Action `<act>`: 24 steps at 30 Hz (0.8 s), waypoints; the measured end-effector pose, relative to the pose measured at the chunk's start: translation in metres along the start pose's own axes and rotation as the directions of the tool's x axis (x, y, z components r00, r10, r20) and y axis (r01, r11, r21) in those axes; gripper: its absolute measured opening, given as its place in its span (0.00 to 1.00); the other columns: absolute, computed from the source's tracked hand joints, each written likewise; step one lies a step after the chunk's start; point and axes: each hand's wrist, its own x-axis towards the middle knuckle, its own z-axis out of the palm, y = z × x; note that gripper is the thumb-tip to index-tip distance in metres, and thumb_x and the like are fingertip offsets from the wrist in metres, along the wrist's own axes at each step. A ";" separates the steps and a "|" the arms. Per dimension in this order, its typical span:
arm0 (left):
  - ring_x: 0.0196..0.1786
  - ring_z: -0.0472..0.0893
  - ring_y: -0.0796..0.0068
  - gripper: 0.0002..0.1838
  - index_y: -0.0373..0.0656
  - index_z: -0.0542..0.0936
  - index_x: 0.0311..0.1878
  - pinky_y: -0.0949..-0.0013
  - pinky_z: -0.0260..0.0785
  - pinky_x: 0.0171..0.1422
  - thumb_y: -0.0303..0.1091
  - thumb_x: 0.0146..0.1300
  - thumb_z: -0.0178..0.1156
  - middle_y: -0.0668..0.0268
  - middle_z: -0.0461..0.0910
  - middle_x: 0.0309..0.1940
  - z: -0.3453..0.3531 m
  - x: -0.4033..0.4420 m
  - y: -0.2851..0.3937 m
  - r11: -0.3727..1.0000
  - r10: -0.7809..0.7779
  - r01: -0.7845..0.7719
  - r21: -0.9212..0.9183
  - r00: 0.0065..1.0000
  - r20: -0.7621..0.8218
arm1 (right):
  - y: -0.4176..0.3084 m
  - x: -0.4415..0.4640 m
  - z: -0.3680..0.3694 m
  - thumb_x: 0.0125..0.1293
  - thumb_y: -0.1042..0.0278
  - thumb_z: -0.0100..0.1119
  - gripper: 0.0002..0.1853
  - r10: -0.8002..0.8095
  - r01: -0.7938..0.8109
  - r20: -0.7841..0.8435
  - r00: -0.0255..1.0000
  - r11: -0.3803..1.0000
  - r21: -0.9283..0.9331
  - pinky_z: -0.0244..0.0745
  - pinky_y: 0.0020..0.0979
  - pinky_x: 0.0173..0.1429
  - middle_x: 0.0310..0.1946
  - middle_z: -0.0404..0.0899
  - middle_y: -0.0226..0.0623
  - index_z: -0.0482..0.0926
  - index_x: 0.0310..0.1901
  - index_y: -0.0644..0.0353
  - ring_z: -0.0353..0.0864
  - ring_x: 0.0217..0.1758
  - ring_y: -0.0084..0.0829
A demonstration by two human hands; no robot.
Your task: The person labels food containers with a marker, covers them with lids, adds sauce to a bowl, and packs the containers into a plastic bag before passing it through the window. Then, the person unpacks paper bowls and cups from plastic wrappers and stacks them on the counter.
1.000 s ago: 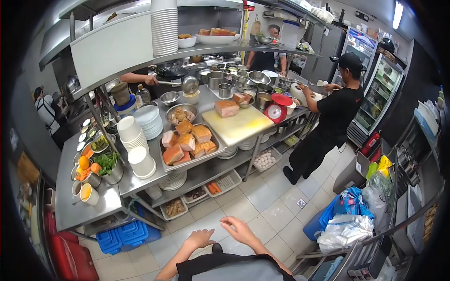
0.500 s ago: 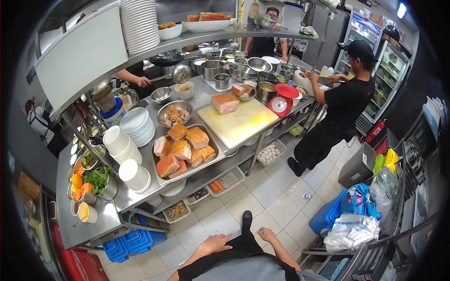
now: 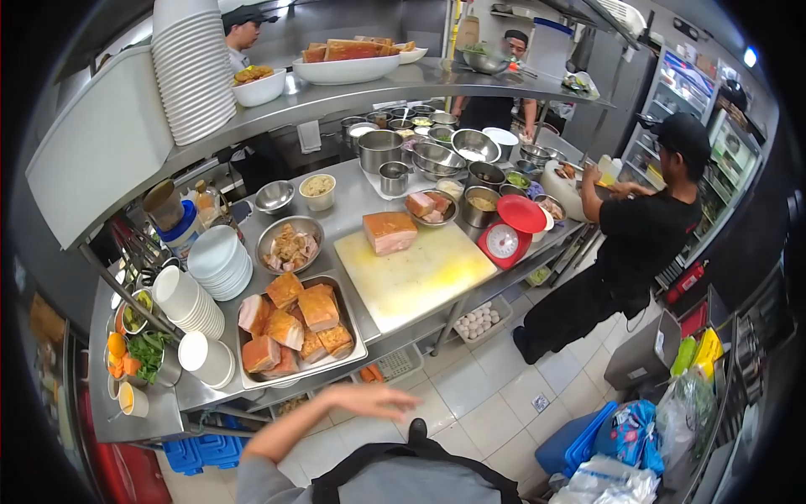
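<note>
My left hand point(image 3: 374, 401) is raised in front of the counter with its fingers stretched out, empty, just below the metal tray point(image 3: 359, 351) of roasted pork pieces point(image 3: 319, 307). My right hand does not show. Beyond the tray lies a white cutting board point(image 3: 411, 269) with one block of pork point(image 3: 389, 233) on it. A steel bowl of cut meat point(image 3: 290, 244) stands behind the tray, and another bowl with pork pieces point(image 3: 431, 207) is at the board's back edge. A red scale point(image 3: 504, 242) stands right of the board.
A co-worker in black point(image 3: 642, 218) stands at the counter's right end. Stacked white cups point(image 3: 207, 359) and plates point(image 3: 220, 262) stand on the left. An overhead shelf point(image 3: 353, 94) crosses above. Blue bins and plastic bags point(image 3: 606, 483) are at the lower right.
The view has moved closer to the counter. My left hand has lifted forward toward the tray. My right hand has gone out of view. Another person's head now shows behind the shelf.
</note>
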 end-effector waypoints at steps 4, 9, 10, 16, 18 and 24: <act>0.51 0.76 0.74 0.21 0.42 0.69 0.59 0.70 0.68 0.57 0.38 0.65 0.53 0.63 0.76 0.50 -0.116 0.016 0.004 0.969 -0.104 0.008 -0.247 0.921 -0.377 | -0.075 0.024 -0.026 0.62 0.62 0.50 0.14 -0.049 0.056 -0.035 0.998 0.978 0.203 0.71 0.32 0.24 0.28 0.80 0.48 0.73 0.43 0.64 0.81 0.24 0.39; 0.40 0.80 0.74 0.17 0.38 0.75 0.51 0.73 0.73 0.41 0.36 0.60 0.57 0.63 0.80 0.38 -0.287 0.010 -0.118 0.920 -0.321 -0.035 -0.389 0.503 -0.803 | -0.195 0.053 -0.052 0.66 0.60 0.49 0.12 -0.298 0.310 -0.085 0.951 0.927 0.212 0.72 0.30 0.30 0.31 0.81 0.45 0.72 0.45 0.59 0.82 0.30 0.33; 0.37 0.80 0.73 0.16 0.37 0.77 0.48 0.74 0.73 0.37 0.34 0.59 0.57 0.62 0.81 0.35 -0.321 0.005 -0.147 0.939 -0.341 0.091 -0.332 0.391 -0.855 | -0.215 0.058 -0.055 0.67 0.59 0.49 0.13 -0.375 0.390 -0.110 0.921 0.894 0.221 0.71 0.29 0.30 0.31 0.81 0.43 0.72 0.45 0.59 0.82 0.30 0.33; 0.31 0.82 0.65 0.16 0.34 0.78 0.36 0.67 0.75 0.31 0.40 0.53 0.60 0.57 0.81 0.28 -0.450 -0.004 -0.300 0.793 -0.599 0.016 -0.608 -0.161 -0.785 | -0.239 0.027 -0.037 0.65 0.63 0.51 0.13 -0.419 0.461 -0.198 0.886 0.844 0.273 0.72 0.27 0.26 0.29 0.80 0.42 0.72 0.44 0.63 0.82 0.27 0.32; 0.30 0.82 0.62 0.18 0.33 0.78 0.32 0.65 0.75 0.30 0.42 0.51 0.61 0.55 0.81 0.26 -0.477 -0.002 -0.338 0.734 -0.672 -0.082 -0.675 -0.233 -0.703 | -0.202 0.029 -0.026 0.64 0.65 0.52 0.13 -0.348 0.389 -0.184 0.919 0.877 0.282 0.73 0.27 0.24 0.29 0.80 0.44 0.72 0.44 0.66 0.82 0.26 0.33; 0.40 0.80 0.56 0.26 0.38 0.80 0.34 0.58 0.71 0.48 0.54 0.45 0.66 0.53 0.80 0.36 -0.523 -0.037 -0.447 0.297 0.171 0.872 0.389 0.352 -0.920 | -0.096 -0.031 -0.005 0.56 0.58 0.60 0.18 -0.006 -0.014 -0.178 0.984 0.994 -0.110 0.73 0.32 0.34 0.34 0.80 0.39 0.75 0.45 0.58 0.81 0.34 0.34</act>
